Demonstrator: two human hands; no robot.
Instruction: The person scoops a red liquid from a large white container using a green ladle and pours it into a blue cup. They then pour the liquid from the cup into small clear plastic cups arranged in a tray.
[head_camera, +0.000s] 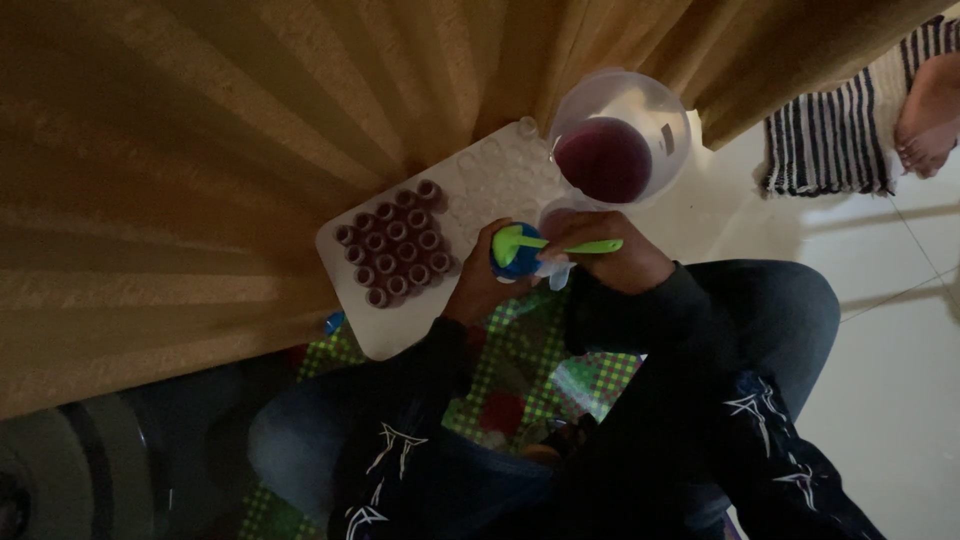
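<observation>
My left hand (478, 285) grips a small blue round container (517, 259) over the near edge of a white tray (385, 335). My right hand (617, 262) holds a green spoon (565, 245) by its handle, its scoop resting on top of the blue container. On the tray's left part, several small cups (396, 245) hold dark red liquid; clear cups (500, 170) sit further along. A clear plastic jug (612, 150) of dark red liquid stands just beyond my right hand, and a small clear cup (553, 214) sits beside it.
A mustard curtain (200, 150) hangs across the left and top. I sit on a green checked mat (520, 350) with my legs in dark trousers. At the upper right, another person's foot (928, 105) rests on a striped rug (830, 140) over a pale floor (890, 360).
</observation>
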